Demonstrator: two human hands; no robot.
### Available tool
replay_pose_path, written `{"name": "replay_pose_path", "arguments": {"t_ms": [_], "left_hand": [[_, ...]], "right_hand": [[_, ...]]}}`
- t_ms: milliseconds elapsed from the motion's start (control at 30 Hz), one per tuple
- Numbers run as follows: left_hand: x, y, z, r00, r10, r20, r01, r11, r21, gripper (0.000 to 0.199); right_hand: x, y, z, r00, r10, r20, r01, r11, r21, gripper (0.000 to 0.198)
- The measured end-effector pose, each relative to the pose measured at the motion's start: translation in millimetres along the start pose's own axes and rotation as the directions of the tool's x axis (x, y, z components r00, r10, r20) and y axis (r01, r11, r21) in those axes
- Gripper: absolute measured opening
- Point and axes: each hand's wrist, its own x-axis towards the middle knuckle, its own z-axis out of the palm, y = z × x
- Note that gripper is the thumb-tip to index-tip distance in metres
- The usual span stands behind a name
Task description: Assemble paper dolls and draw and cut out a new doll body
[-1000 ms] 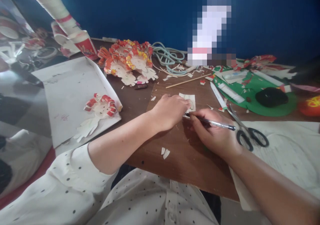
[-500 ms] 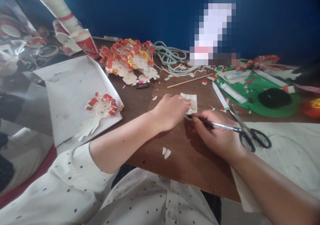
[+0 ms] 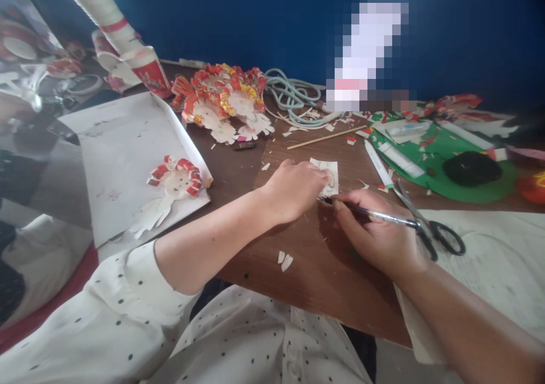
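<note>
A small piece of white paper (image 3: 333, 172) with a faint pencil-like drawing lies on the brown table. My left hand (image 3: 293, 190) rests over its left side, fingers bent together and holding it against the tabletop; the fingertips are partly hidden. My right hand (image 3: 370, 225) is closed around a pen (image 3: 378, 215), whose tip points left at the paper's lower edge, close to my left fingers. Just beyond the right hand, partly behind it, lie black-handled scissors (image 3: 445, 237).
A white box lid (image 3: 123, 140) at left holds a red-and-white paper figure (image 3: 176, 182). Behind are a pile of similar figures (image 3: 225, 103), a coiled cable (image 3: 292, 97) and a thin stick (image 3: 326, 137). At right are a white tube (image 3: 378, 162), a green sheet (image 3: 468, 188) and papers (image 3: 489, 276).
The view has shifted very slightly. My right hand and the pen have moved a little to the right; the left hand stays on the paper.
</note>
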Motion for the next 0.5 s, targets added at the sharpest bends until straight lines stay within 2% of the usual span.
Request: {"name": "replay_pose_path", "arguments": {"t_ms": [500], "left_hand": [[0.4,0.4,0.5,1.0,-0.01,0.008,0.01,1.0,0.002,0.035]], "right_hand": [[-0.3,-0.2,-1.3,1.0,0.004,-0.027,-0.004,1.0,-0.008,0.011]]}}
